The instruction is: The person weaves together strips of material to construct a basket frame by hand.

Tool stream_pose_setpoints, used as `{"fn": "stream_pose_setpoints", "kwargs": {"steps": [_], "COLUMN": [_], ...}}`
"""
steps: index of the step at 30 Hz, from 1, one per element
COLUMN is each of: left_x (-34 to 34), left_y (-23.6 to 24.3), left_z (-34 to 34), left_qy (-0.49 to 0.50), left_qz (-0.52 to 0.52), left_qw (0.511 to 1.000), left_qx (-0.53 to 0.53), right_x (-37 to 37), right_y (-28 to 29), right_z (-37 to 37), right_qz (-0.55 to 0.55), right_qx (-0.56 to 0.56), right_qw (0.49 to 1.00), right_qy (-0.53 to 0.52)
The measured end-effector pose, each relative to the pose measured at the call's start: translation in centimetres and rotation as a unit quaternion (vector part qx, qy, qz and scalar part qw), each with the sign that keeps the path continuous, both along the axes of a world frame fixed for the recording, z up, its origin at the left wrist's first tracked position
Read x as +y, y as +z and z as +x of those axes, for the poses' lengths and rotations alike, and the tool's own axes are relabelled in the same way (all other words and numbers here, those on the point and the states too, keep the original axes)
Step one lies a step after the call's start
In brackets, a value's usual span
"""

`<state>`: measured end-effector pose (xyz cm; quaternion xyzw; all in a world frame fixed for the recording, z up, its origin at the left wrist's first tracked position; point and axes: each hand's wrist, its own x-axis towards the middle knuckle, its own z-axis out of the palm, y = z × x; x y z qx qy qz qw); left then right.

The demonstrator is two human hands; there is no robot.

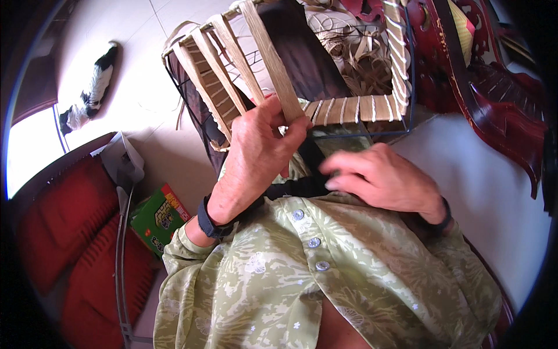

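Observation:
A wire-framed basket-like piece (pixel 363 109) rests before me, its dark rods wrapped in flat tan strips and lashed with white cord. Several tan strips run across its left part. My left hand (pixel 256 142) is closed on the near end of one wide tan strip (pixel 264 49), pinching it between thumb and fingers at the frame's near edge. To the right, my right hand (pixel 386 177) hovers above my lap, slightly blurred, its thumb and fingers apart with nothing visible between them. Dark sheer cloth (pixel 308 55) shows within and behind the frame.
Loose tan strips (pixel 369 67) lie in a heap beyond the frame. Carved dark-red wooden furniture (pixel 482 110) stands at right. On the left are a red cushioned seat (pixel 64 232), a green box (pixel 157 221), a metal stand (pixel 122 250) and a black-and-white cat (pixel 96 90) on the tiles.

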<state>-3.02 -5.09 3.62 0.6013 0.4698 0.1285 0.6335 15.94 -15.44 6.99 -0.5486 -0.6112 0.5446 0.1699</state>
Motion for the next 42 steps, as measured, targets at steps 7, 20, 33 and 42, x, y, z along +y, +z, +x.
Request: {"fn": "stream_pose_setpoints", "kwargs": {"steps": [7,20,33,42], "left_x": [0.2,0.3,0.9,0.3], "left_y": [-0.5,-0.9,-0.5,-1.0], "left_z": [-0.5,-1.0,-1.0,-1.1], "left_qy": [0.004,-0.004,-0.041,-0.007], "left_qz": [-0.081,-0.099,-0.131,-0.149], "left_qw": [0.996,0.992,0.989,0.980], "left_qx": [-0.046,-0.076,-0.054,-0.133], "right_x": [-1.1,0.1,0.8,0.8], "right_y": [-3.8,-5.6,-7.0,-6.8], "right_z": [-4.6,-3.4,-2.8,-3.3], "right_qz": [-0.089,-0.204,-0.235,-0.248], "right_qx": [0.109,0.303,0.370,0.369], "right_qw": [0.949,0.862,0.840,0.836], "right_qy": [-0.282,-0.352,-0.320,-0.323]}}
